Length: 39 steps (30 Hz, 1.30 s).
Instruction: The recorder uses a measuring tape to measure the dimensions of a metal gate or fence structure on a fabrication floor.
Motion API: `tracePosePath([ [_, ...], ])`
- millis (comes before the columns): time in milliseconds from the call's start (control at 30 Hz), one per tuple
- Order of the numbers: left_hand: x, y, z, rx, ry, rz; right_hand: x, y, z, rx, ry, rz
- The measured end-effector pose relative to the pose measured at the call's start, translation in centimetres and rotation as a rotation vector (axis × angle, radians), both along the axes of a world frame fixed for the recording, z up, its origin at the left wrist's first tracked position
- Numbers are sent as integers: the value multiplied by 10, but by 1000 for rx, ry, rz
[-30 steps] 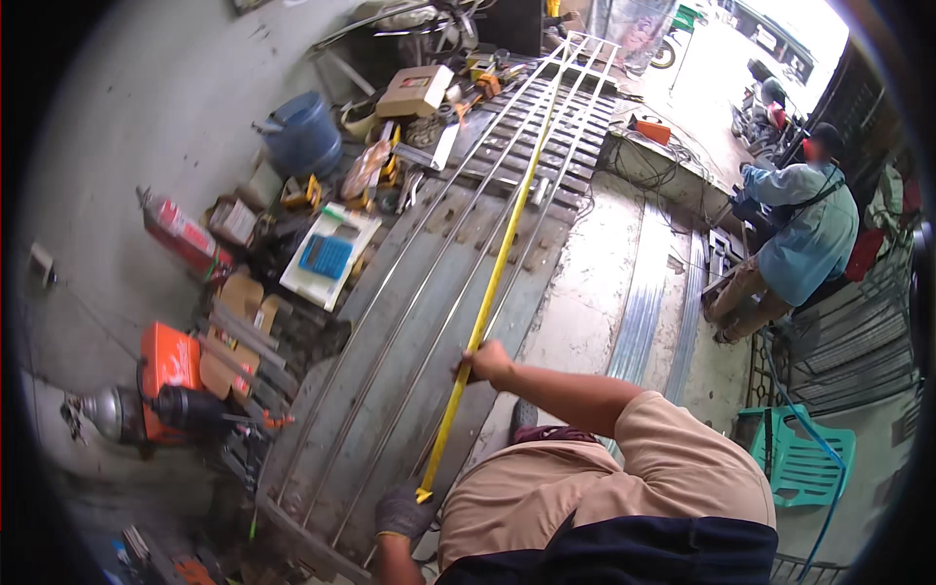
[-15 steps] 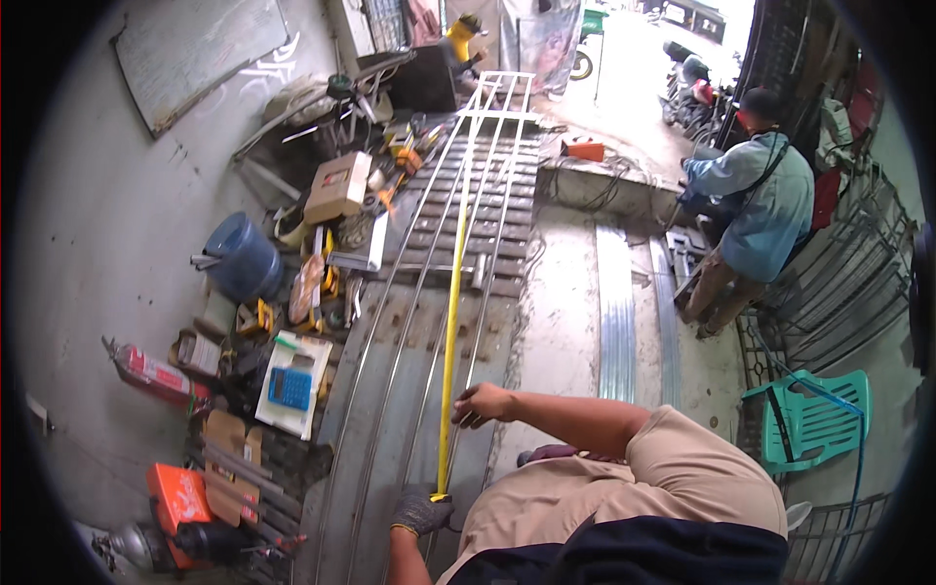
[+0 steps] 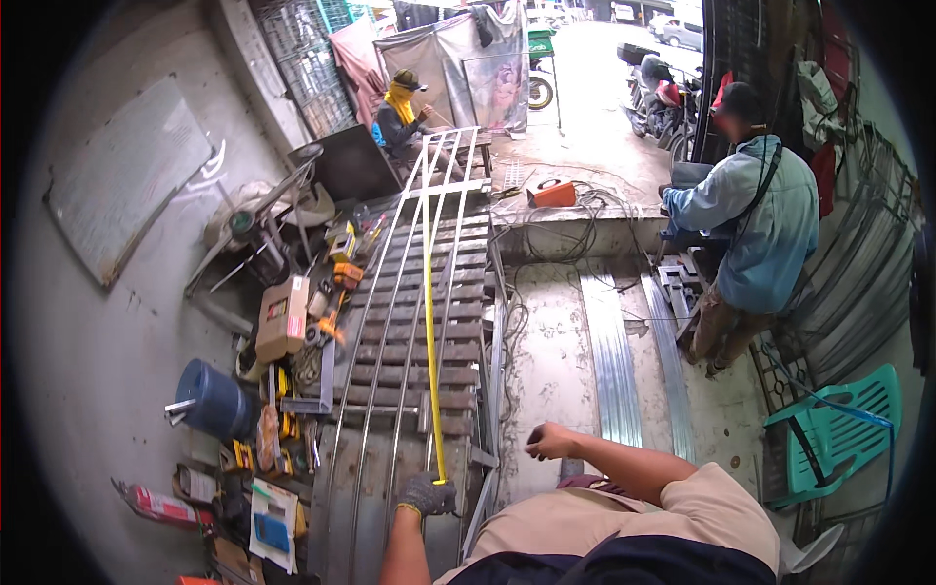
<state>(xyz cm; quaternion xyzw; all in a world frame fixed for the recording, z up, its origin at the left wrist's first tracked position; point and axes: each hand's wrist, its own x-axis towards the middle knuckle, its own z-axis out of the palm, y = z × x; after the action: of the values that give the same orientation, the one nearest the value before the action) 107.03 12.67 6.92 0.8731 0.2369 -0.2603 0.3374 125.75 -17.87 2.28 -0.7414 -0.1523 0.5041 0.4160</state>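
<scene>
My left hand (image 3: pixel 425 495), in a grey knitted glove, is closed at the near end of a yellow tape measure (image 3: pixel 432 361). Its blade runs far out along a long metal frame (image 3: pixel 398 390) of thin parallel bars, with white crosspieces at the far end. The tape's case is mostly hidden by the glove. My bare right hand (image 3: pixel 552 442) hovers right of the workbench, apart from tape and frame. Its fingers are curled in, with a dark spot at the tips; what they hold, if anything, is hidden. A slatted metal workbench (image 3: pixel 458 366) carries the frame.
Left of the bench lie a cardboard box (image 3: pixel 283 320), a blue bucket (image 3: pixel 216 400), power tools and a fire extinguisher (image 3: pixel 156 504). Metal strips (image 3: pixel 612 361) lie on the floor. One person (image 3: pixel 756 214) stands at right near a green chair (image 3: pixel 846 434); another (image 3: pixel 402 122) sits beyond the frame.
The view has tilted up, showing more of the doorway. My right hand has moved right, away from the tape, its fingers curling in. My left hand keeps hold of the tape measure.
</scene>
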Motion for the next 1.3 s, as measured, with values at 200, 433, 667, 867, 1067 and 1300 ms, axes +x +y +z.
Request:
tracePosePath([
  [200,225,2,-8,467,-21,-602,150,-119,20,-3,-21,-286],
  [433,414,20,-8,616,68,-205,283,-183,24,-56,-32,-528],
  [667,550,76,-13,617,141,-478,418,-162,4,-54,7,-561],
  [867,582,96,38,522,-66,-16,570,-83,27,-113,-23,-550],
  [1067,612,118,69,615,43,118,726,20,57,37,-193,-253],
  [1300,639,120,82,465,-232,182,921,172,66,243,-133,-123],
])
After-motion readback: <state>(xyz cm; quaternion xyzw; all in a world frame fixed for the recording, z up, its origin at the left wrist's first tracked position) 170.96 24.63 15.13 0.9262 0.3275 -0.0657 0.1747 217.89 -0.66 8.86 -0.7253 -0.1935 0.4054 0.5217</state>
